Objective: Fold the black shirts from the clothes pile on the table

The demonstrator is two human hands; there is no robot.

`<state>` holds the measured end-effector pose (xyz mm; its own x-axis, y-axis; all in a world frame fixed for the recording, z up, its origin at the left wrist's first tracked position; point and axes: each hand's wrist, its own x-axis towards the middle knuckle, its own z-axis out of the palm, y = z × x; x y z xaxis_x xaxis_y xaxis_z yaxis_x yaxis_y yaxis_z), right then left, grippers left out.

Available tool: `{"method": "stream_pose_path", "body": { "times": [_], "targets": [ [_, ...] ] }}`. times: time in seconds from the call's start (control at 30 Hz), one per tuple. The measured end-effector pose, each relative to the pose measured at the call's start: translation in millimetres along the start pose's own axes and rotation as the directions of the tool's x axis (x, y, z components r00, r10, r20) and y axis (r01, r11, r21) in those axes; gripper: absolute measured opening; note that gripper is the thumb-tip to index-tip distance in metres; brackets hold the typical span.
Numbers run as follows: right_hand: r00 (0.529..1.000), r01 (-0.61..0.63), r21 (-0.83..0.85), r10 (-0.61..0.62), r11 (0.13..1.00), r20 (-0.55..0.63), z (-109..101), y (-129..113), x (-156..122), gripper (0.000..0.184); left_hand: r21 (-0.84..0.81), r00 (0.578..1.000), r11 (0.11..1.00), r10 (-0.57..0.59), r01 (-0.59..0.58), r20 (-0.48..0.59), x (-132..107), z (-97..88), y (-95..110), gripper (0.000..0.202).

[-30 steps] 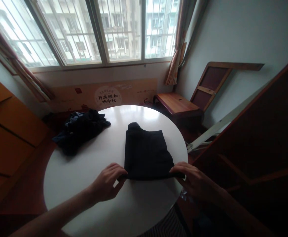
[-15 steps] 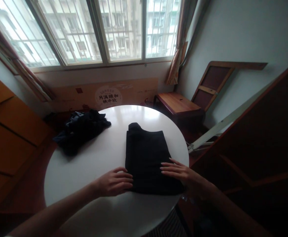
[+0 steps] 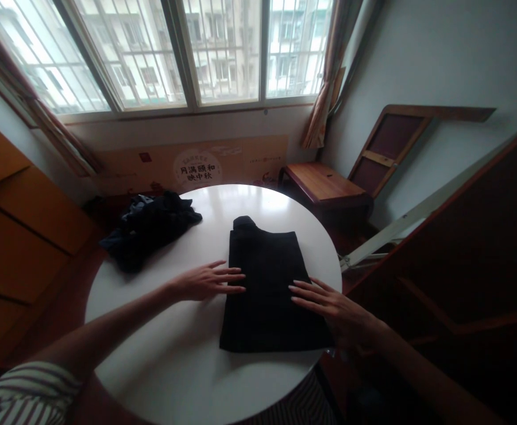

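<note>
A folded black garment (image 3: 268,289) lies flat near the middle of a round white table (image 3: 183,354). My left hand (image 3: 208,281) rests open at the garment's left edge, fingers stretched flat with the tips on the cloth. Open as well, my right hand (image 3: 331,304) lies on the garment's right side with its fingers spread. Neither hand holds anything.
A crumpled pile of dark clothes (image 3: 152,227) sits at the table's far left edge. A wooden bench (image 3: 324,186) stands beyond the table on the right, a cardboard panel (image 3: 192,168) leans under the window, and orange wooden furniture (image 3: 15,224) stands on the left.
Both hands let go of the garment's near edge, laid their fingers flat on the cloth and slid away from me along it. The view shifted slightly.
</note>
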<state>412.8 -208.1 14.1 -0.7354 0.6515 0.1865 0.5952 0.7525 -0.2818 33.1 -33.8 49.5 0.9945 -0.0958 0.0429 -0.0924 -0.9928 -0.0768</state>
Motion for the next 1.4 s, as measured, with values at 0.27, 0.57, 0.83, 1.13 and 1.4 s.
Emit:
{"method": "stream_pose_path", "body": {
  "times": [0.27, 0.57, 0.83, 1.13, 1.4],
  "targets": [
    [1.000, 0.003, -0.024, -0.003, 1.000, -0.016, 5, 24, -6, 0.078, 0.012, 1.000, 1.000, 0.013, -0.013, 0.005, -4, 13.2, -8, 0.059],
    [0.999, -0.023, -0.005, 0.023, 1.000, -0.025, 6, 34, 9, 0.081, -0.027, 0.984, 0.992, 0.118, -0.123, -0.136, 1, 22.3, -20, 0.050],
    [0.999, 0.019, -0.042, -0.020, 0.999, -0.025, 5, 47, 12, 0.078, 0.138, 0.979, 0.974, 0.192, -0.181, -0.074, 8, 20.6, -26, 0.034],
    [0.976, 0.150, 0.079, -0.135, 0.986, -0.174, 9, 57, 23, 0.057, 0.028, 0.950, 0.989, 0.150, -0.148, -0.275, 13, 45.1, -23, 0.036],
    [0.986, 0.089, 0.299, -0.042, 0.950, -0.162, 2, 57, 25, 0.048, -0.234, 0.930, 0.972, -0.058, -0.030, -0.362, 7, 59.5, 0, 0.029]
  ]
}}
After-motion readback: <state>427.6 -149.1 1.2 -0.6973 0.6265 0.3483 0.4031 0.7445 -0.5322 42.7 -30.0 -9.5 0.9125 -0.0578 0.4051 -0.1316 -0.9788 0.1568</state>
